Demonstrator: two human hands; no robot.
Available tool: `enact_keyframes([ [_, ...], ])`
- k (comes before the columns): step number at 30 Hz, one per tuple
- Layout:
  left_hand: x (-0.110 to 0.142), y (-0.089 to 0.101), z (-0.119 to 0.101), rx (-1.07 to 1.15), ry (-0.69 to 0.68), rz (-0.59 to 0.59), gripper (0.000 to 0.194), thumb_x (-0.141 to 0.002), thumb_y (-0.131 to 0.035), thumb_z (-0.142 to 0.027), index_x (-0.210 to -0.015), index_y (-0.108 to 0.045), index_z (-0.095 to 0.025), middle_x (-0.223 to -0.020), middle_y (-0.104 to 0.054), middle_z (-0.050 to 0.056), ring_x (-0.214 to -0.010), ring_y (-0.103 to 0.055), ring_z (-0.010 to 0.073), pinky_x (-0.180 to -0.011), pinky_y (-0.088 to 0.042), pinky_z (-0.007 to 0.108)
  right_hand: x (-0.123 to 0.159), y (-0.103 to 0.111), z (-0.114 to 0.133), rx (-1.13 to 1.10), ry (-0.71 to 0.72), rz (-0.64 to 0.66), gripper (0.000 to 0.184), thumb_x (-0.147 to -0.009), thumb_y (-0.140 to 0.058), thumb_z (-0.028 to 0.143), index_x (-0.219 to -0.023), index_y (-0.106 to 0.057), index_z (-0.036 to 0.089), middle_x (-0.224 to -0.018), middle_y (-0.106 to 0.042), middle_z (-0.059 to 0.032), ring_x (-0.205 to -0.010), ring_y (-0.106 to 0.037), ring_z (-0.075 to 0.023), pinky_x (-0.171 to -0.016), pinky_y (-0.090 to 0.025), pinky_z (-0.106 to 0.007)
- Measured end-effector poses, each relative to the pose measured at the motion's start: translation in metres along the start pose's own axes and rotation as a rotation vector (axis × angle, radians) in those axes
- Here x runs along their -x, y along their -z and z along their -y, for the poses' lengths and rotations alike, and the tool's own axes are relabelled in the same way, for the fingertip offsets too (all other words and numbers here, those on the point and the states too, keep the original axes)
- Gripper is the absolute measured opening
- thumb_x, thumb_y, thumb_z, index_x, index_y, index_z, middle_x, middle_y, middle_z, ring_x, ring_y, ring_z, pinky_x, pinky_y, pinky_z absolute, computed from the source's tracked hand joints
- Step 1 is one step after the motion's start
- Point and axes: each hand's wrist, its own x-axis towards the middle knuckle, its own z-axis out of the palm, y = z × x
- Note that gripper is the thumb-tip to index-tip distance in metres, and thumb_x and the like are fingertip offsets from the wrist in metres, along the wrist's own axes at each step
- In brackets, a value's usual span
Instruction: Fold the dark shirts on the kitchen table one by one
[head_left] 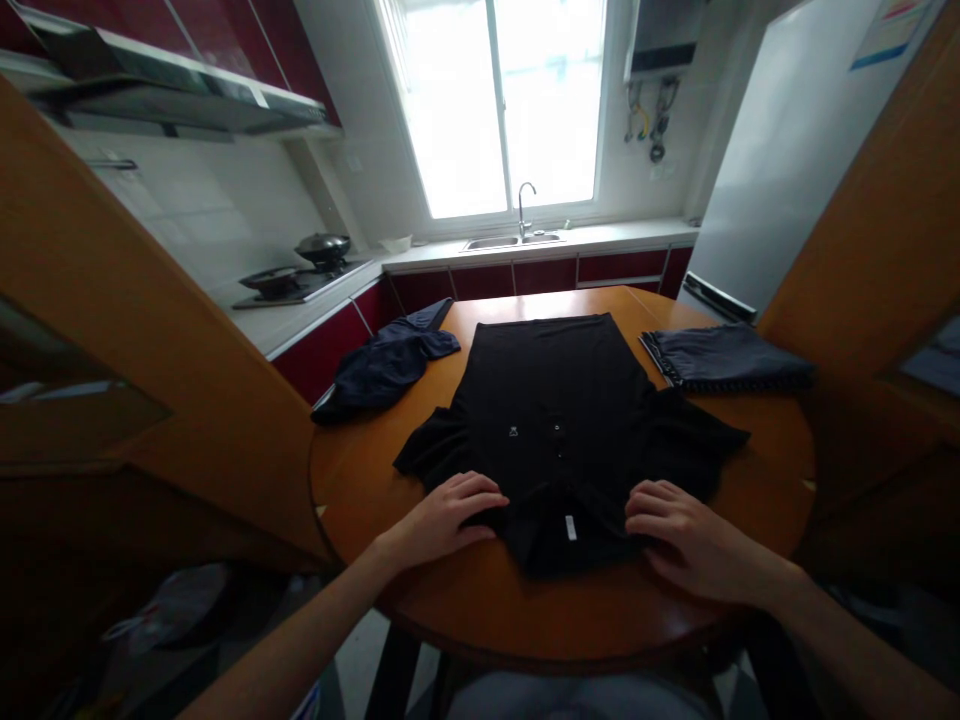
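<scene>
A black polo shirt (555,385) lies spread front side up on the round wooden table (525,620). Its collar points toward me, its hem away, and the short sleeves stick out to both sides. A white label (571,528) shows inside the neck; a small light logo sits on the chest beside the buttons. My left hand (457,515) has its fingers curled over the shirt's left shoulder edge, thumb low near the tabletop. At the opposite shoulder, beside the collar, my right hand (679,535) is closed on the fabric, its thumb partly hidden.
A crumpled dark blue garment (390,360) lies at the table's left edge. On the right is a folded dark garment (727,357). Beyond stand a counter with a sink (514,241), a stove with pans (322,250) and a fridge (795,150). Wooden door frames flank the table.
</scene>
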Motion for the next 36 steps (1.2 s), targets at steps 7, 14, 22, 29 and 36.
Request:
enact_keyframes([
  [7,0.034,0.018,0.025,0.021,0.075,0.003,0.017,-0.098,-0.058,-0.032,-0.101,-0.074,-0.026,-0.108,-0.068,0.006,-0.104,-0.061,0.0194,-0.095,-0.047,0.034,-0.003,0.021,0.004,-0.124,-0.074,0.127,0.019,-0.078,-0.064,0.012,-0.090,-0.070,0.026,-0.108,-0.065,-0.0039,-0.107,-0.060,-0.0221,-0.097,-0.048,-0.038],
  [14,0.027,0.026,0.082,-0.065,0.632,-0.441,0.038,-0.093,-0.054,-0.041,-0.123,-0.064,-0.020,-0.130,-0.061,0.012,-0.122,-0.056,0.0269,-0.109,-0.041,0.044,-0.069,0.002,0.014,-0.174,0.021,0.037,0.043,-0.092,-0.061,0.031,-0.135,-0.060,0.027,-0.142,-0.056,-0.0080,-0.133,-0.048,-0.0244,-0.113,-0.039,-0.041],
  [22,0.029,0.037,0.121,0.194,0.845,-0.321,0.046,-0.073,-0.065,-0.051,-0.103,-0.067,-0.016,-0.103,-0.073,0.010,-0.095,-0.069,0.0284,-0.088,-0.053,0.039,-0.103,-0.024,0.012,-0.331,0.095,0.371,0.069,-0.089,-0.063,0.053,-0.149,-0.046,0.023,-0.155,-0.043,-0.0097,-0.146,-0.033,-0.0279,-0.123,-0.017,-0.048],
  [29,0.000,0.054,0.120,-0.270,0.856,-0.126,0.057,-0.085,-0.056,-0.050,-0.128,-0.060,-0.012,-0.124,-0.065,0.019,-0.120,-0.059,0.0351,-0.101,-0.044,0.042,-0.134,-0.020,-0.022,-0.299,-0.026,0.259,0.061,-0.101,-0.039,0.051,-0.154,-0.037,0.021,-0.162,-0.030,-0.0083,-0.150,-0.022,-0.0232,-0.123,-0.017,-0.044],
  [36,-0.187,-0.017,0.135,-0.155,0.605,0.035,0.061,-0.100,-0.031,-0.048,-0.153,-0.034,-0.017,-0.162,-0.029,0.013,-0.150,-0.024,0.0276,-0.119,-0.023,0.048,-0.236,-0.056,-0.125,0.131,-0.397,0.108,0.066,-0.101,-0.032,0.043,-0.158,-0.023,0.010,-0.165,-0.013,-0.0150,-0.153,-0.010,-0.0260,-0.121,-0.011,-0.052],
])
